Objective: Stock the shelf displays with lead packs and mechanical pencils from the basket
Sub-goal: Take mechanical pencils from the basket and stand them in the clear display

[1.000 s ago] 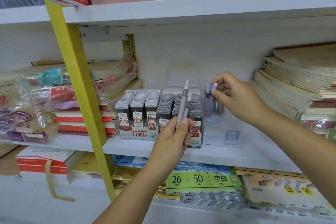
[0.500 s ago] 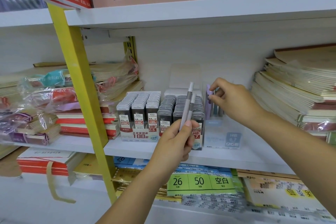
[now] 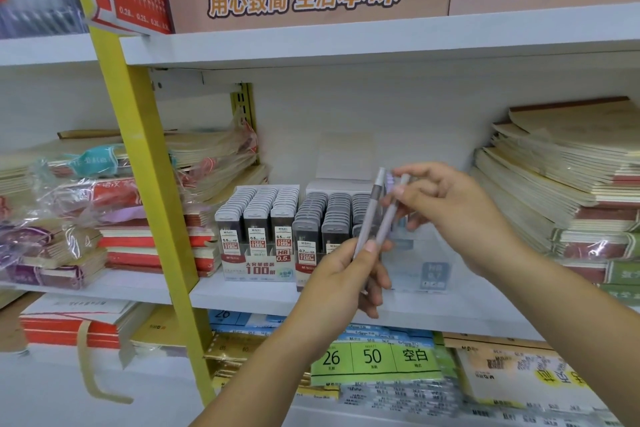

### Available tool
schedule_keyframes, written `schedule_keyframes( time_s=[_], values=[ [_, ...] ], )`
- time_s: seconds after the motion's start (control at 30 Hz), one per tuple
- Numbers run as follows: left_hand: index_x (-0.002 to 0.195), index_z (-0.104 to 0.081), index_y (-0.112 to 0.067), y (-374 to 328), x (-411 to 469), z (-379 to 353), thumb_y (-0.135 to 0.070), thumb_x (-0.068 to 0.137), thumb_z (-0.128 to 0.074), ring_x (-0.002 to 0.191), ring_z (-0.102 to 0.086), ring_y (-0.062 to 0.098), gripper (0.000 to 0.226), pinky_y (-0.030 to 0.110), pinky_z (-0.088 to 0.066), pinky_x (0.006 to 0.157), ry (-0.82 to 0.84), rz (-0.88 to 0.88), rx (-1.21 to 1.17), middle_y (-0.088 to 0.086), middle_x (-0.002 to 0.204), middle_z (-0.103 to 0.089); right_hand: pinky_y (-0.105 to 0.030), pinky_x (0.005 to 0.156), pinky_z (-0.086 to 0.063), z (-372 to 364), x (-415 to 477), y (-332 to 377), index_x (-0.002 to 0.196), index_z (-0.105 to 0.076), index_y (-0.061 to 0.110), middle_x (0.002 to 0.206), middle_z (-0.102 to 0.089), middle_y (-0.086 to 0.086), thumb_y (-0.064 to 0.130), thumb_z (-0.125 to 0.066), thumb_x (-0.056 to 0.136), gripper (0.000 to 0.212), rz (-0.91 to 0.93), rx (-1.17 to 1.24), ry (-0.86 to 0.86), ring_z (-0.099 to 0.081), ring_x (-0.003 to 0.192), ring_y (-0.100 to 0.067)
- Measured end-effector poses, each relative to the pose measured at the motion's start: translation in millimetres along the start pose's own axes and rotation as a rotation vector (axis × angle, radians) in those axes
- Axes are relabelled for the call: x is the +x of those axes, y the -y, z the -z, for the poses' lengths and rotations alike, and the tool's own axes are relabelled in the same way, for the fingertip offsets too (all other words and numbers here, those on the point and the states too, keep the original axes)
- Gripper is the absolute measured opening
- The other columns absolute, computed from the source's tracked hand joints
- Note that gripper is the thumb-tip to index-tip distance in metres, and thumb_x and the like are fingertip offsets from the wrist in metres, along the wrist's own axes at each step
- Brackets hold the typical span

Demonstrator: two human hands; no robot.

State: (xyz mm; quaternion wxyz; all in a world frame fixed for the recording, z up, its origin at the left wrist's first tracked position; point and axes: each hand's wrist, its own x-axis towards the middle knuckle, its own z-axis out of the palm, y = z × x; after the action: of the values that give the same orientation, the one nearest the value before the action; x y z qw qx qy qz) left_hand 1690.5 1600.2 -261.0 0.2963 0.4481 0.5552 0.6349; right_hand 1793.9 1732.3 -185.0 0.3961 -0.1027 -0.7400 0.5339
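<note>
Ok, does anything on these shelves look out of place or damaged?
Nothing spilled. The plastic wrap on the notebook bundles left of the lead packs is loose and crumpled, and a tan strap dangles from the stack below.

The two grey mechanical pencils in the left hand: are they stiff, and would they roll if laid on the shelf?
The mechanical pencils are probably stiff: they stand straight though the left hand grips only their lower ends. Slim and round-looking, they would likely roll on the flat shelf.

Left hand gripping two pencils, right hand pinching one
</note>
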Motion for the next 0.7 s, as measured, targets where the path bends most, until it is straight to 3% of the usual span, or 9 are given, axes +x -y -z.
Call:
schedule_keyframes(
  time_s=[0.17,0.3,0.4,0.53,0.63,0.7],
  values=[
    [0.101,-0.07,-0.031,5.4,-1.9,9.0,-0.032,0.106,-0.042,0.052,-0.048,0.008,0.028,0.023,-0.044,0.048,-0.084,0.016,0.068,-0.007,0.065,-0.058,-0.02,0.048,-0.05,33.5,12.6,6.2,0.098,-0.049,0.023,0.082,-0.075,-0.003,0.009,-0.059,0.094,0.017,0.161,-0.021,-0.233,-0.07,0.066,-0.017],
    [0.095,-0.068,-0.027,6.2,-0.9,11.5,-0.032,0.106,-0.043,0.047,-0.032,0.007,0.029,0.021,-0.027,0.044,-0.1,0.037,0.029,-0.006,0.058,-0.041,-0.029,0.061,-0.052,49.5,22.4,-0.3,0.095,-0.047,0.038,0.084,-0.073,0.002,0.019,-0.06,0.094,0.024,0.292,-0.351,-0.257,-0.07,0.076,-0.012],
    [0.098,-0.066,-0.021,6.8,0.3,10.9,-0.032,0.106,-0.042,0.046,-0.03,0.006,0.027,0.019,-0.026,0.043,-0.096,0.04,0.027,-0.009,0.056,-0.037,-0.038,0.071,-0.055,50.3,30.3,-16.2,0.102,-0.049,0.03,0.081,-0.07,0.003,0.023,-0.064,0.092,0.019,0.28,-0.616,-0.206,-0.067,0.079,-0.013],
    [0.097,-0.066,-0.02,7.4,0.6,9.8,-0.033,0.106,-0.043,0.046,-0.029,0.006,0.028,0.018,-0.026,0.043,-0.084,0.043,0.025,-0.01,0.055,-0.036,-0.028,0.072,-0.054,49.2,34.3,-34.1,0.104,-0.049,0.026,0.083,-0.067,0.008,0.024,-0.064,0.092,0.019,0.283,-0.759,-0.141,-0.066,0.08,-0.01],
    [0.097,-0.066,-0.02,7.7,0.7,10.1,-0.033,0.106,-0.043,0.045,-0.029,0.006,0.028,0.018,-0.026,0.042,-0.089,0.049,0.025,-0.01,0.055,-0.036,-0.007,0.066,-0.045,47.8,34.2,-42.6,0.1,-0.048,0.029,0.085,-0.066,0.008,0.022,-0.065,0.091,0.021,0.285,-0.78,-0.114,-0.064,0.08,-0.004],
    [0.097,-0.067,-0.021,8.1,0.4,10.4,-0.033,0.106,-0.043,0.045,-0.029,0.006,0.028,0.018,-0.026,0.042,-0.092,0.051,0.022,-0.01,0.055,-0.037,-0.003,0.065,-0.043,46.3,34.0,-44.8,0.098,-0.047,0.031,0.085,-0.066,0.007,0.022,-0.067,0.09,0.023,0.292,-0.784,-0.105,-0.062,0.079,0.0]
  ],
)
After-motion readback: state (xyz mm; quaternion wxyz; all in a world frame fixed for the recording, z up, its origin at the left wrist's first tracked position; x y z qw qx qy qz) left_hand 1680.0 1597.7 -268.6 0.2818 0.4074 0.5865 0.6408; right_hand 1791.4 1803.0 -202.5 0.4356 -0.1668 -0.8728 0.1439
